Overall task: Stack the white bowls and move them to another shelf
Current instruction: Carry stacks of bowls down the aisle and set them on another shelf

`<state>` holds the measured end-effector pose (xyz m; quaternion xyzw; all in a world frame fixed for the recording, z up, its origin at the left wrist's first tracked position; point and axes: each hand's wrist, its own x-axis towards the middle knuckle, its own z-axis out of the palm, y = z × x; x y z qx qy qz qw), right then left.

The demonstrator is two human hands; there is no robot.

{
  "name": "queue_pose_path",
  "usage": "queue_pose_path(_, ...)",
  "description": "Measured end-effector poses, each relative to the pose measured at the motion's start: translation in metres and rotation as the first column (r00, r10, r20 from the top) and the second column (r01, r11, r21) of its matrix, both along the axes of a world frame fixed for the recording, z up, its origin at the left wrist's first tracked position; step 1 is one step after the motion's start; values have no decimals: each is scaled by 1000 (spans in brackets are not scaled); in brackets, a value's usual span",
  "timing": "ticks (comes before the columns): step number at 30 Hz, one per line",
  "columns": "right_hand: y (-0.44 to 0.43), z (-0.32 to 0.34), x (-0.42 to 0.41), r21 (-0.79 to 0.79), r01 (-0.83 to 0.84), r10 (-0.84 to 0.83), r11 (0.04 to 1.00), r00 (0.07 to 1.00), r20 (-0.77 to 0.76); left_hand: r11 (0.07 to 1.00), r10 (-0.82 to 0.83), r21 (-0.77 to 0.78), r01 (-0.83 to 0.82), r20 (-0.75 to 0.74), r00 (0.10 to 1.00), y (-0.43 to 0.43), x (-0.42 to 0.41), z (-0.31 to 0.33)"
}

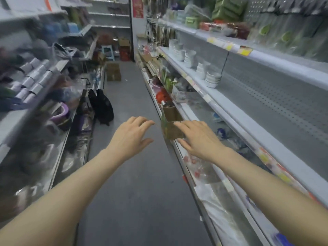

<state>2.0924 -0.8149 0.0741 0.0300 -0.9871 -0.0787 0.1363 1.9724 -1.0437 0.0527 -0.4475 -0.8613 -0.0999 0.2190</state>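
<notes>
Several stacks of white bowls point(212, 79) stand far ahead on the middle shelf point(252, 125) of the right-hand rack, the rest of that shelf running bare toward me. My left hand point(130, 135) hovers over the aisle floor with relaxed, spread fingers and holds nothing. My right hand point(198, 139) reaches out beside it, fingers extended, in front of a brown cardboard box point(173, 132) at the lower shelf's edge. Whether it touches the box is unclear. Both hands are well short of the bowls.
A grey aisle floor point(134, 174) runs forward between two shelf racks. Black bags point(103, 107) and a cardboard carton point(113, 71) sit on the floor at the left. The lower right shelf point(209, 192) holds packaged goods; the left rack holds mugs and basins.
</notes>
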Motion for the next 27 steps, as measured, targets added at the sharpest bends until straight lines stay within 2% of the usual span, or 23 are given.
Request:
queue_pose_path(10,67,12,-234,-3,-70,70,998,998,-3,995,84,51,-83,-16,996,52,-216,5)
queue_pose_path(22,108,-1,-537,-48,-52,51,997,998,-22,998,49,39,-48,-35,998,94,-517,4)
queue_pose_path(27,128,-1,-649,-76,-55,54,996,998,-19,998,57,17,-57,0,998,113,-628,0)
